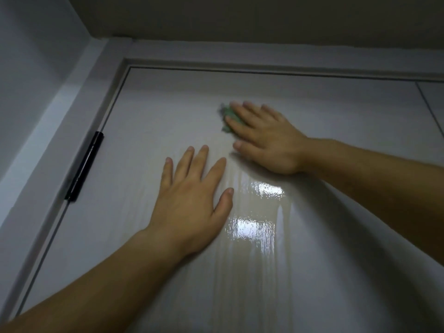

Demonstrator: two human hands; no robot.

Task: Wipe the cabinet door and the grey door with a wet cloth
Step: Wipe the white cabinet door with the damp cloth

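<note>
Head view — right hand (266,143) flat, pressing cloth (227,113) on grey door (144,121); cloth mostly hidden and blurred, axis unclear — left hand (192,203) flat, holds nothing.

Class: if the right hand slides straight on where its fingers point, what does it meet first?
The right hand, pressing the green cloth, points up-left across bare grey door; it would probably first reach the top door frame near its left corner.

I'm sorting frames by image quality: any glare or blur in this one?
Head view: dim lighting; two bright glare patches on the wet grey door below the right hand; the green cloth and that hand's fingertips are motion-blurred; the left hand looks sharp.
</note>
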